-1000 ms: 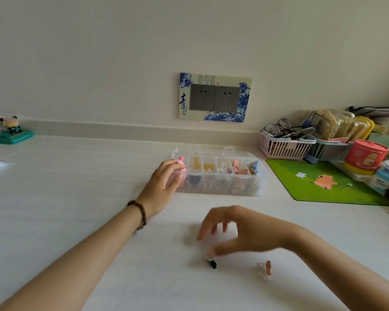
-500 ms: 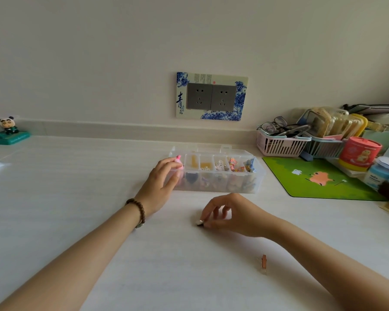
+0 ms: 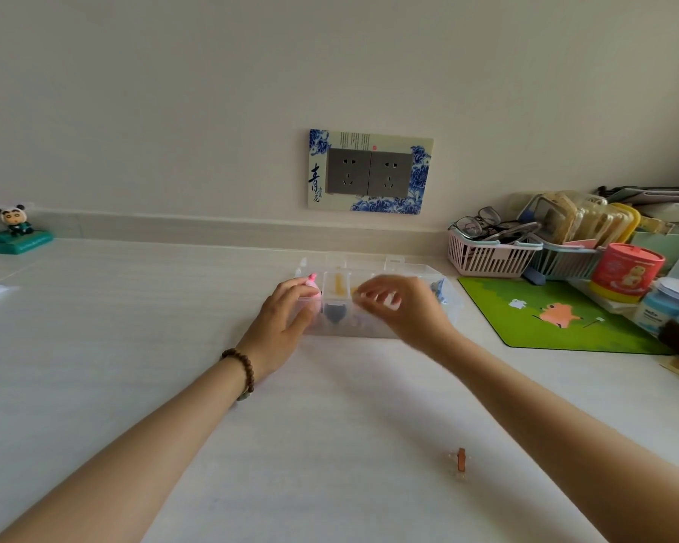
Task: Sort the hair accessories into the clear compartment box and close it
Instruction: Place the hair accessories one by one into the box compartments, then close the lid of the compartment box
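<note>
Head-camera view: the left hand (image 3: 281, 321) steadied the near-left end of the clear compartment box (image 3: 449, 291), fingers curled loosely against its wall beside a pink accessory (image 3: 311, 279). The right hand (image 3: 402, 307) hovered over the middle compartments, fingertips drawn together; blur hid whether they pinched anything. One orange-brown hair clip (image 3: 461, 460) lay on the white table (image 3: 95, 346), well nearer than the box, long axis running near-to-far, closer to the right arm.
</note>
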Available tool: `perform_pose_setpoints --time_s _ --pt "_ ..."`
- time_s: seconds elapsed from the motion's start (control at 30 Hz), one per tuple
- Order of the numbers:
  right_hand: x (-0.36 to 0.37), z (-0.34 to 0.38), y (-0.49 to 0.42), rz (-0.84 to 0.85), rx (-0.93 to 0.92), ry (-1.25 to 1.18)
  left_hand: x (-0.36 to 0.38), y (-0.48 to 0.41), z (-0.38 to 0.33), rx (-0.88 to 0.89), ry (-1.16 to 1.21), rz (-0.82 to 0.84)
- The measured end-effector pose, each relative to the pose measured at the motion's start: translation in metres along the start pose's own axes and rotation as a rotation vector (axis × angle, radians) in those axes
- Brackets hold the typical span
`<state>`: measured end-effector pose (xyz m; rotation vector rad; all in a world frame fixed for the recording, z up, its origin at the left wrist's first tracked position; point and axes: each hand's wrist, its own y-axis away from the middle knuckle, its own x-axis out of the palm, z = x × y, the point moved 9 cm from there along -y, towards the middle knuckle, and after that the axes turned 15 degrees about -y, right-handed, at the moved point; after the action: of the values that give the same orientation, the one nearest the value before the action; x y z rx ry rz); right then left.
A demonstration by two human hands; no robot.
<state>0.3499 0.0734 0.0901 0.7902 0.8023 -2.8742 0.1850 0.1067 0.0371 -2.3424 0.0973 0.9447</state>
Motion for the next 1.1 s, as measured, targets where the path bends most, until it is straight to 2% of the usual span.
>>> perform_pose_setpoints --time_s 0.07,0.17,0.27,0.33,0.43,0.5,0.7,0.87,1.1 --pt "-0.014 -0.005 -0.019 -0.083 0.02 0.024 0.0 0.0 0.003 -0.013 -0.021 0.005" --pt "-0.016 -0.021 -0.027 -0.044 0.071 0.116 0.001 0.001 0.004 -0.02 -0.047 0.014" --pt "-0.026 -0.019 -0.014 -0.066 0.068 0.074 -0.001 0.001 0.001 -0.013 -0.056 0.005" --pt "-0.036 -0.007 0.004 -0.059 0.041 0.015 -0.004 0.002 -0.005 0.019 -0.141 -0.028" --pt "-0.038 0.005 0.038 0.091 0.078 -0.038 -0.011 0.005 -0.026 0.127 -0.344 -0.095" --pt "-0.036 0.005 0.065 0.211 0.154 -0.049 -0.008 0.01 -0.048 0.213 -0.372 -0.089" --pt "-0.037 -0.002 0.128 0.383 0.264 -0.014 0.044 0.04 -0.091 0.379 -0.379 0.267" --pt "-0.034 -0.01 0.152 0.422 0.284 -0.001 0.069 0.073 -0.083 0.331 -0.468 0.579" --pt "-0.035 -0.013 0.15 0.313 0.24 -0.052 0.065 0.075 -0.081 0.261 -0.451 0.588"
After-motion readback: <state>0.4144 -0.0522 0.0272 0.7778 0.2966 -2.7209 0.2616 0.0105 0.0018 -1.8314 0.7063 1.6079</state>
